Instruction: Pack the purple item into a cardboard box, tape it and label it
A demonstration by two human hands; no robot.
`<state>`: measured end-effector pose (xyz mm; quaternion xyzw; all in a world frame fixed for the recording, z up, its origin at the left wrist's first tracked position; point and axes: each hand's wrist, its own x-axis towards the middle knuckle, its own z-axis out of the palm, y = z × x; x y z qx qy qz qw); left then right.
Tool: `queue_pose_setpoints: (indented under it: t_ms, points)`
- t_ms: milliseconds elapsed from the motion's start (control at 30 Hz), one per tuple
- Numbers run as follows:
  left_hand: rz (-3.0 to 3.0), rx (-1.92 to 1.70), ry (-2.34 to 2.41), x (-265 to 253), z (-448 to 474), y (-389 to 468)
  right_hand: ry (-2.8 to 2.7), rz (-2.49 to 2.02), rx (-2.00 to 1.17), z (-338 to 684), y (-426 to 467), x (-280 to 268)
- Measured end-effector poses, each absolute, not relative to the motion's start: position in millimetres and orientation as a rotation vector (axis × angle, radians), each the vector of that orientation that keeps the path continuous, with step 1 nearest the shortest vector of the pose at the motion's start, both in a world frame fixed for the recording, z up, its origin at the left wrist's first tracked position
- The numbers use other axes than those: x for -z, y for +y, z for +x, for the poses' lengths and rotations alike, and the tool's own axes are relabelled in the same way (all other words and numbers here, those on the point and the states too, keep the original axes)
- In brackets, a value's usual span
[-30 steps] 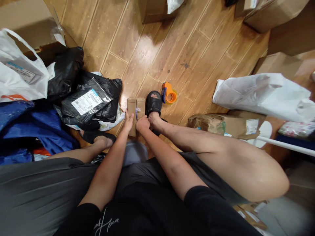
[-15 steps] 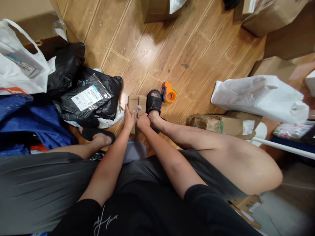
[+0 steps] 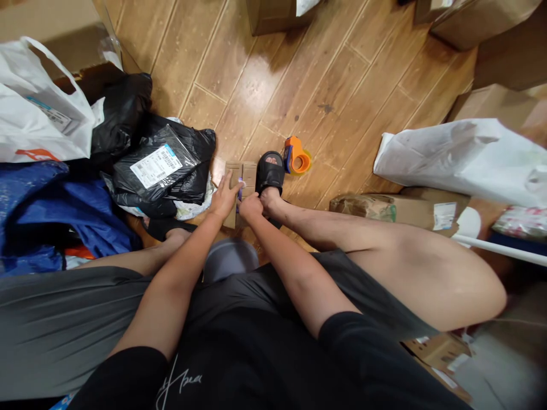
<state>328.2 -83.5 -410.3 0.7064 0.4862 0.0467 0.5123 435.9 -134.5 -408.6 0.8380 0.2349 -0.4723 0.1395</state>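
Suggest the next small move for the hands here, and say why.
Probably the left hand should press down lightly to steady the small, rectangular brown cardboard box: it lies spread on the top, while the right hand is curled beside the narrow purple strip there. Whether the right hand grips that strip is unclear.
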Motion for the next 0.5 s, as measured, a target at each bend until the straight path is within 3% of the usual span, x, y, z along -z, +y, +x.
queue_pose_setpoints:
  t_ms: [500]
  points:
    - [1.729, -0.032, 1.188, 408.8, 342.1, -87.1, 0.727, 2.409, 1.482, 445.3, -134.1, 405.4]
